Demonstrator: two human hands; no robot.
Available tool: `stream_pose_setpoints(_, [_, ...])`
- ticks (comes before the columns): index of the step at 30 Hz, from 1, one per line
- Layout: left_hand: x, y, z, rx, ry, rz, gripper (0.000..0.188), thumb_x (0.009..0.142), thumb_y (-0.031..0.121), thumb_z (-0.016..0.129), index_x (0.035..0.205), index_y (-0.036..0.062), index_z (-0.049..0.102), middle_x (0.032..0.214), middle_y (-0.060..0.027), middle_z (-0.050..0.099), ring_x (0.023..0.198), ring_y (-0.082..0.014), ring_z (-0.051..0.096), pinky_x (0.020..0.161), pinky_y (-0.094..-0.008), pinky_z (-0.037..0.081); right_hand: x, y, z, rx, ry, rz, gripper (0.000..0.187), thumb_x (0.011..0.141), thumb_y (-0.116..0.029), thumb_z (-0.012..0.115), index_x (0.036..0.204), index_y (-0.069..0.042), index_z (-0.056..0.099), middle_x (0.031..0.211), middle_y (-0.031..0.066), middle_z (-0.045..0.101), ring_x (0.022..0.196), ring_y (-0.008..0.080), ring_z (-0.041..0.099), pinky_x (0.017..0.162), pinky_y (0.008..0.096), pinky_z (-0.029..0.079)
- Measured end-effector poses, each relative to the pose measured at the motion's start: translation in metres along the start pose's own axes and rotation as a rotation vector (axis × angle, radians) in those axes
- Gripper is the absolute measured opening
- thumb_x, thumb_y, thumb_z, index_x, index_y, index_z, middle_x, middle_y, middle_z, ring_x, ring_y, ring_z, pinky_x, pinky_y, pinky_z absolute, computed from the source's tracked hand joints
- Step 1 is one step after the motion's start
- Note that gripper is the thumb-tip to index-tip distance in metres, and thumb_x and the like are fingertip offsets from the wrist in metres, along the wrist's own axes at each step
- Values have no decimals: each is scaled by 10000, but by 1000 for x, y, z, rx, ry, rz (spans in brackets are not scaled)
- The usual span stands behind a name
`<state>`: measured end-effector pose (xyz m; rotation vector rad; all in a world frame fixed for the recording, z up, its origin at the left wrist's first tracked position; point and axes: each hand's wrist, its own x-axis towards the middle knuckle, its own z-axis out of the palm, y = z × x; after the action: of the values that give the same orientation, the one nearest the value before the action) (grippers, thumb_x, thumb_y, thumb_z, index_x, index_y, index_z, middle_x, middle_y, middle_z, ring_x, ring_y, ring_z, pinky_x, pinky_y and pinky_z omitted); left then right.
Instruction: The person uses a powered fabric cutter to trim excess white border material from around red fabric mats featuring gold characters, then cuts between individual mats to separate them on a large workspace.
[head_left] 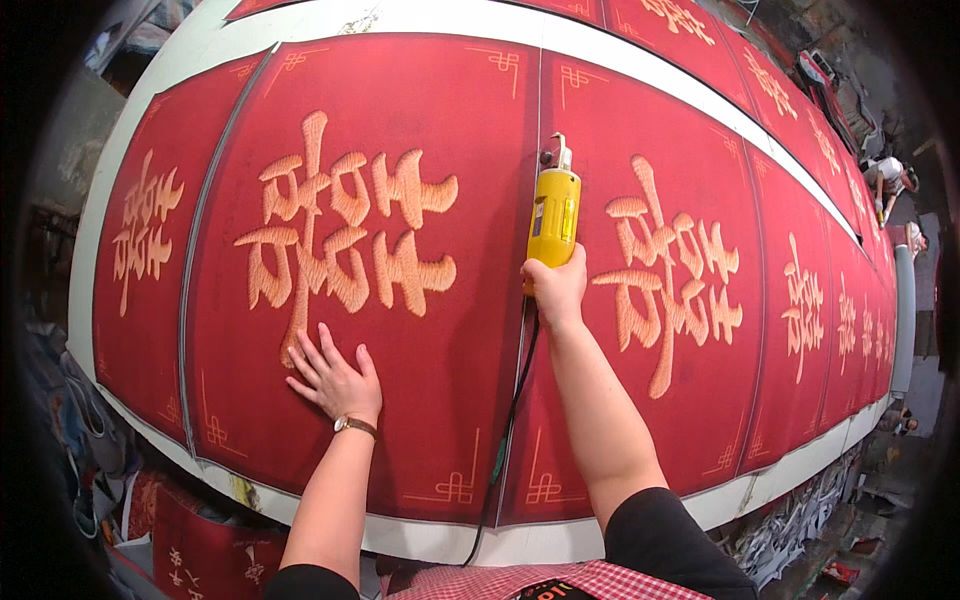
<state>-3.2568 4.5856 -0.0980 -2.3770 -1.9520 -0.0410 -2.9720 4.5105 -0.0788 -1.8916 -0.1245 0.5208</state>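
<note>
Right hand (pixel 558 285) wraps the yellow corded hand cutter (pixel 555 220) at its 6 o'clock end; nose points to 12 along the seam (pixel 541 95), likely for alignment. Left hand (pixel 340 382), 8 o'clock, lies spread, unclenched, probably steadying the red mat (pixel 440 370). Cord (pixel 517 390) trails toward 6, behind the nose.

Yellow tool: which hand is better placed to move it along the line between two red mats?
Probably the right hand: it grips the tool, which sits at that line. The left hand lies spread on a mat, apart from the tool.

Long white table (pixel 540 545), cluttered floor (pixel 885 475)
</note>
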Motion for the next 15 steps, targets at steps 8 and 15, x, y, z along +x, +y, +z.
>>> stream_pose_setpoints(8, [0, 0, -2, 1, 24, 13, 710, 843, 384, 562, 1456, 172, 272, 1543, -120, 175, 1417, -361, 141, 1087, -623, 92, 78, -13, 26, -8, 65, -127, 432, 603, -8, 671, 980, 3, 459, 824, 110, 583, 615, 193, 592, 499, 317, 507])
stream_pose_setpoints(15, [1, 1, -11, 1, -23, 3, 669, 871, 337, 529, 1459, 153, 267, 1549, -110, 156, 1427, -349, 107, 1095, -605, 81, 138, -52, 43, -52, 1, 3, 522, 574, -126, 719, 1019, 8, 482, 927, 166, 623, 842, 286, 634, 751, 374, 516])
